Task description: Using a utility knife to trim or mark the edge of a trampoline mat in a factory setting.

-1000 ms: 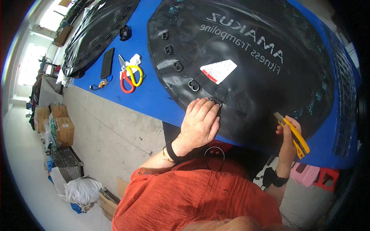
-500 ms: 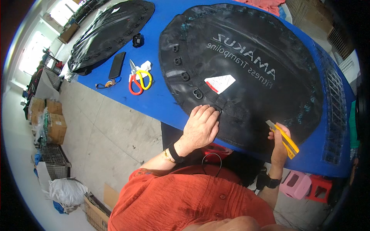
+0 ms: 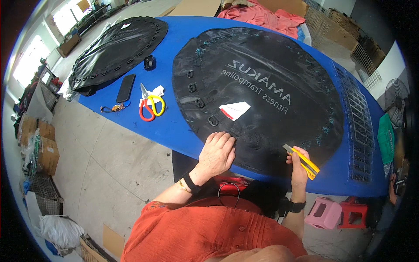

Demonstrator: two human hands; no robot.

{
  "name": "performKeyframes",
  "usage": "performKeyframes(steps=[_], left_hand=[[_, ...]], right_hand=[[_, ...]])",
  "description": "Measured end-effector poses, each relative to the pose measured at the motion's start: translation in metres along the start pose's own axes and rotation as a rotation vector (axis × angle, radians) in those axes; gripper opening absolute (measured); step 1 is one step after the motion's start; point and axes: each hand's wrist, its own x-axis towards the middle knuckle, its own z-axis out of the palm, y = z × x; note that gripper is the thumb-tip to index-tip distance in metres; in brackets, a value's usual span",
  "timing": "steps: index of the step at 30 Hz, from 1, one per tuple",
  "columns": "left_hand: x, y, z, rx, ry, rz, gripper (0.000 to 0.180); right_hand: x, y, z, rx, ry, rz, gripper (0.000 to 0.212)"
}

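Note:
A large round black trampoline mat [image 3: 279,126] is spread on the blue tabletop, with printed lettering, a white-and-red label [image 3: 238,111] and a row of black loops along its left rim. My left hand [image 3: 217,153] is at the mat's near left edge, fingers together and curled over a loop spot; the fingertips are partly hidden. In my right hand [image 3: 299,171] is a yellow utility knife [image 3: 309,166], its blade end pointing up and left over the mat's near right part. The fingers wrap round its handle.
Left of the mat lie red-and-yellow scissors [image 3: 152,107], a phone [image 3: 126,88], a small black part [image 3: 149,63] and a second black mat [image 3: 120,52]. A clear ruled strip [image 3: 358,131] lies on the right. Pink [image 3: 323,213] and red stools [image 3: 352,214] stand below the table edge.
The whole view has shifted, so the table appears lower and more to the left. Both hands keep nearly the same places on the mat, the knife still in my right hand.

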Motion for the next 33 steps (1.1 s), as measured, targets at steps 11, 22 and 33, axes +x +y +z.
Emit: performKeyframes(steps=[11, 22, 33], left_hand=[[0.002, 0.0, -0.002, -0.034, -0.02, -0.008, 0.038], [0.007, 0.004, -0.001, 0.01, -0.041, -0.012, 0.037], [-0.002, 0.001, -0.003, 0.016, -0.082, -0.06, 0.037]], right_hand=[[-0.001, -0.005, 0.005, 0.054, 0.006, 0.006, 0.026], [-0.001, -0.004, 0.004, 0.07, 0.031, -0.04, 0.021], [-0.005, -0.012, 0.01, -0.011, 0.006, -0.004, 0.027]])
